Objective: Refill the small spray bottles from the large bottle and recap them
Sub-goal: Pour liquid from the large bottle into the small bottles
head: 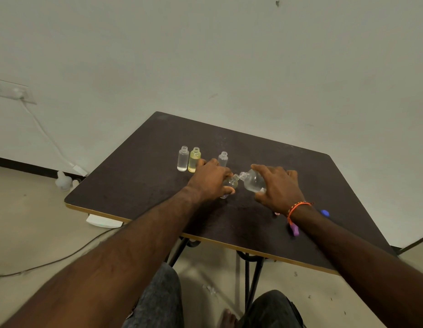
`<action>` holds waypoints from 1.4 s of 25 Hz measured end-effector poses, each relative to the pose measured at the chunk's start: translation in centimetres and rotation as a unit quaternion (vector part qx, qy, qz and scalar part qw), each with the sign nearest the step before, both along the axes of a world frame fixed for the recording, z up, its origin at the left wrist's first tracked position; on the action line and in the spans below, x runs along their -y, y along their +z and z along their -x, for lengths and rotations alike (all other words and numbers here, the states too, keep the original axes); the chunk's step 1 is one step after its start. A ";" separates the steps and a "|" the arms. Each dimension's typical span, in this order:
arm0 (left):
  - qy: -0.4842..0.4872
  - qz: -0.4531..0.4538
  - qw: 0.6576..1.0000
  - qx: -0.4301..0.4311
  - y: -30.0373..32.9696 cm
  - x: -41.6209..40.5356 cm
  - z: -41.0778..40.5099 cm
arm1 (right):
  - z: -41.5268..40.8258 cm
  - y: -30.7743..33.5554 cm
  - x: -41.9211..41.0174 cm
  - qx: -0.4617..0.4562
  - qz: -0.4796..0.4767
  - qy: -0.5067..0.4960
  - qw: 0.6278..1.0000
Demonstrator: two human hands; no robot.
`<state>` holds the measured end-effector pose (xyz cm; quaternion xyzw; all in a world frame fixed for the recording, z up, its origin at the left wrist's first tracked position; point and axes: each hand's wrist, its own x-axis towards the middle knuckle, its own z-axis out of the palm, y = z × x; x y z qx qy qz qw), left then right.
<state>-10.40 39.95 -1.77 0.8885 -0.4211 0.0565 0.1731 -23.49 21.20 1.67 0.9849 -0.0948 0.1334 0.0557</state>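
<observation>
My right hand (279, 185) grips the large clear bottle (253, 181), tipped to the left with its open neck against the mouth of a small clear bottle (230, 183). My left hand (210, 182) holds that small bottle, tilted to the right, just above the dark table (139, 171). Three small uncapped bottles stand behind my hands: a clear one (182, 158) at the left, a yellow one (194, 160) beside it, and another clear one (222, 158) further right.
A purple cap (295, 230), a blue cap (325, 212) and a pink one (277, 213) lie on the table by my right wrist. A white cable and a plastic bottle (63, 181) are on the floor at the left. The wall is close behind the table.
</observation>
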 end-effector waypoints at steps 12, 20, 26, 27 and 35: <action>-0.001 0.005 1.000 0.005 0.2 0.1 0.5 | 0.0 0.6 0.2 -0.009 0.028 0.004 1.000; 0.000 0.004 1.000 0.009 0.5 0.0 0.5 | -0.1 1.0 0.2 -0.009 0.053 0.011 0.998; 0.002 -0.007 1.000 0.015 0.4 0.2 0.5 | -0.2 1.1 0.2 -0.008 0.064 0.014 0.998; 0.002 -0.008 1.000 0.015 0.4 0.3 0.4 | -0.2 1.1 0.2 -0.010 0.066 0.014 0.998; 0.003 -0.008 1.000 0.017 0.1 0.5 0.3 | -0.2 1.1 0.3 -0.016 0.071 0.012 0.997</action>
